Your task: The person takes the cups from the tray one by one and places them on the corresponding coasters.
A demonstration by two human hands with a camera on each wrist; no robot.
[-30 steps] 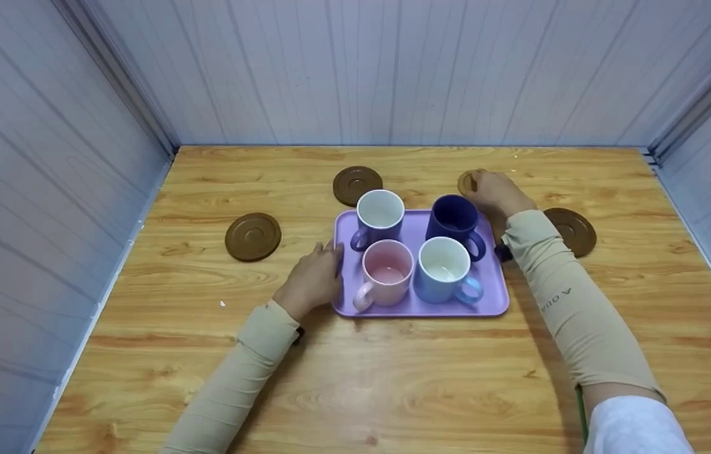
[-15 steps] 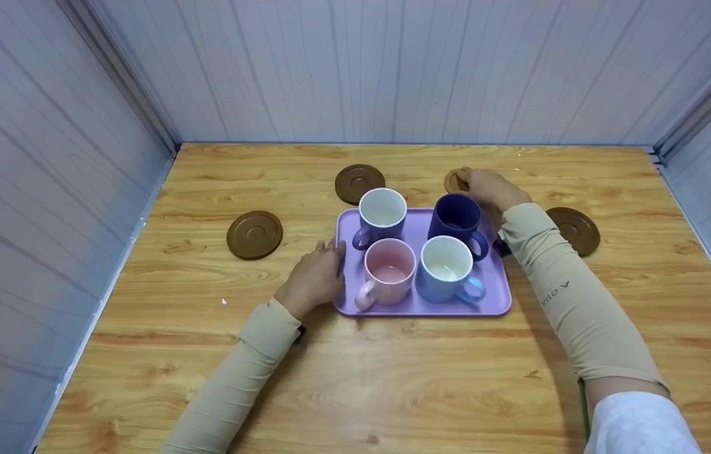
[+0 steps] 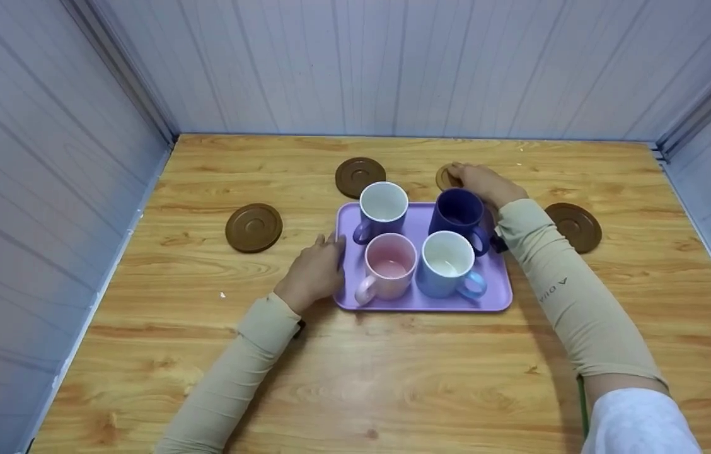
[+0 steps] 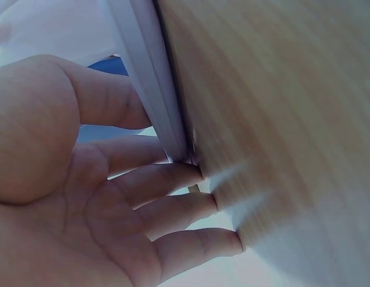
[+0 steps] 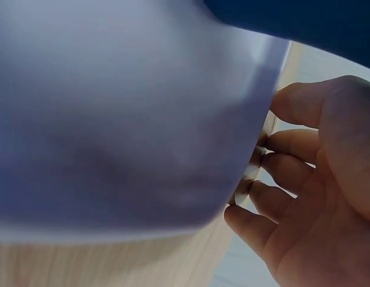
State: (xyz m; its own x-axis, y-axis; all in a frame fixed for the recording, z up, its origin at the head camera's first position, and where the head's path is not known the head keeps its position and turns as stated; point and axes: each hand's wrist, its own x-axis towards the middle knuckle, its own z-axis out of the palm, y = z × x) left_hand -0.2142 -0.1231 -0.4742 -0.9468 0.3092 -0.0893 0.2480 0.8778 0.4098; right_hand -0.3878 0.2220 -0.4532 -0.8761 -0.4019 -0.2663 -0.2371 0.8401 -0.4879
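A lilac tray [image 3: 500, 296] carries a pink mug [image 3: 387, 266], a light blue mug [image 3: 447, 265], a dark blue mug [image 3: 456, 214] and a white-lined dark mug [image 3: 382, 211]. My left hand [image 3: 312, 274] pinches the tray's left edge. Its thumb [image 4: 110, 98] lies inside the rim, and the other fingers reach the table outside it. Beyond the tray's back right corner, my right hand [image 3: 489, 184] touches a round brown coaster [image 3: 444, 176] with its fingertips. In the right wrist view, the tray wall fills much of the picture and its fingers [image 5: 272, 202] bend slightly down behind it.
Three other brown coasters lie on the wooden table [image 3: 355, 384]: one coaster [image 3: 253, 227] at the left, another coaster [image 3: 359, 177] behind the tray, and a third coaster [image 3: 576, 228] beside my right forearm. Pale panel walls [image 3: 406, 69] stand at the back and sides.
My right hand has slid left together with the coaster under its fingertips. The left hand stays at the tray's edge; tray and mugs keep their places. The head view has shifted slightly.
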